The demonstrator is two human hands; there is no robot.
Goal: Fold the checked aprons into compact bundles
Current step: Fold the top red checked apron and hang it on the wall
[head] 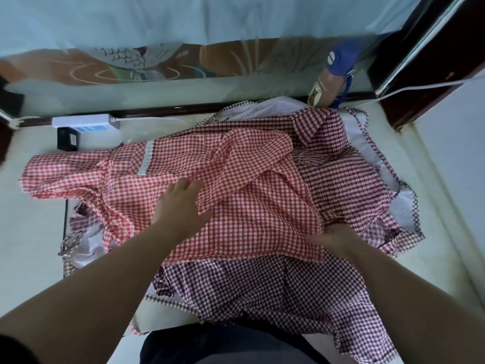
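A red-and-white checked apron (236, 179) lies spread and rumpled across the pale surface, its bib with a white lace strip pointing left. Under it lies a dark purple checked apron (262, 290), showing at the front, the right and the back. My left hand (181, 206) rests flat with straight fingers on the middle of the red apron. My right hand (333, 237) pinches the red apron's right edge near its lower corner, where it overlaps the purple cloth.
A white power strip (84, 122) and a small black box (67, 139) sit at the back left, with a black cord running forward. A tan bag with a blue strap (330, 82) stands at the back right beside dark wooden furniture (420, 74).
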